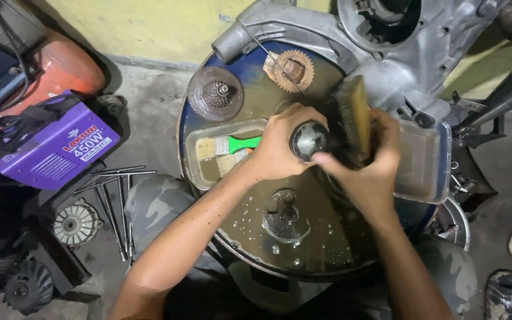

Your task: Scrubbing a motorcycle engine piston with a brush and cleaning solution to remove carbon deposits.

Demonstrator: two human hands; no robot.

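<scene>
My left hand (277, 148) grips a dark round metal part (308, 140) over the wet top of a blue drum (303, 249). My right hand (370, 169) holds a wooden-backed wire brush (354, 115), its bristles against that part. Left of my hands, a clear plastic tub (200, 155) of murky liquid holds a green-handled paintbrush (232, 144). A second clear tub (425, 163) sits to the right, under a grey engine casing (398, 65).
A rusty gear (291, 68) and a dark toothed part (216, 93) lie on the drum's far side. On the floor to the left are a purple welding machine (51, 142), long metal rods (117, 204) and round finned parts (76, 224).
</scene>
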